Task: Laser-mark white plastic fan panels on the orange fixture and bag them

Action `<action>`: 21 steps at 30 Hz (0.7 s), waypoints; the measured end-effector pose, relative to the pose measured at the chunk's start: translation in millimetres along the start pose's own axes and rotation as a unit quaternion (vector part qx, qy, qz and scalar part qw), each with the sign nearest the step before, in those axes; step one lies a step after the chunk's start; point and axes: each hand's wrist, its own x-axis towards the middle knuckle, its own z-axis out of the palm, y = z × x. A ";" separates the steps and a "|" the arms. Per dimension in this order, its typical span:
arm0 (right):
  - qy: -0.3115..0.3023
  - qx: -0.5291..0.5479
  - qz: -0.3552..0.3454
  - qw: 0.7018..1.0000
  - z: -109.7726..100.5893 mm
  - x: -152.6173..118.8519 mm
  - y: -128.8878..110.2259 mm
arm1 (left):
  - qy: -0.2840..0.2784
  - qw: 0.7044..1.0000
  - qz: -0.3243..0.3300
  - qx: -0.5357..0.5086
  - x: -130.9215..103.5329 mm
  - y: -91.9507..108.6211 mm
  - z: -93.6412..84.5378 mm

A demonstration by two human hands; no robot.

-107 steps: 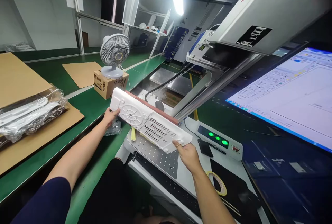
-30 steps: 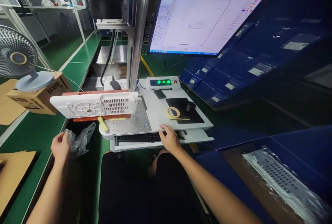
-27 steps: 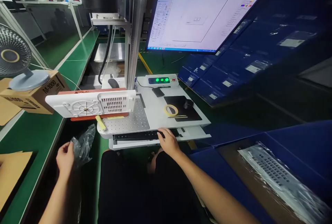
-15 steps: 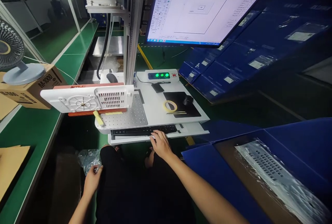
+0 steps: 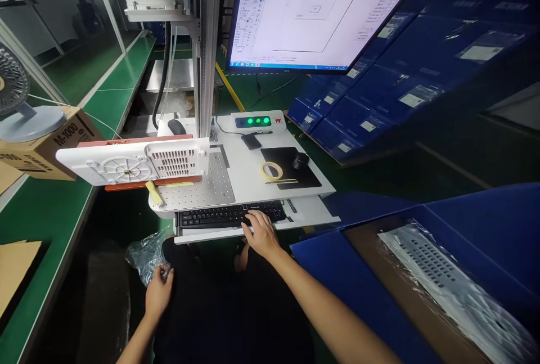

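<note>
Crumpled clear plastic hangs from my left hand, whose fingers are closed on it beside my left leg. My right hand rests with fingers apart over the black keyboard, near its right half, on the pulled-out tray. To the left above the tray, a white plastic panel with a round spoked part and slots lies against a reddish-brown holder. A yellow piece sits at the holder's lower edge.
On the white table are a tape roll, a mouse and a box with green lights. A monitor stands above. An open blue box at right holds a wrapped panel. A fan is at left.
The keyboard tray has come out further, showing more of the keyboard. My left hand has moved slightly right with the plastic. The whole view has shifted a little.
</note>
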 end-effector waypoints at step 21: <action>0.042 0.158 -0.202 0.966 10.5 -35.1 -50.8 | 0.055 0.991 0.061 -0.107 -35.8 4.1 12.2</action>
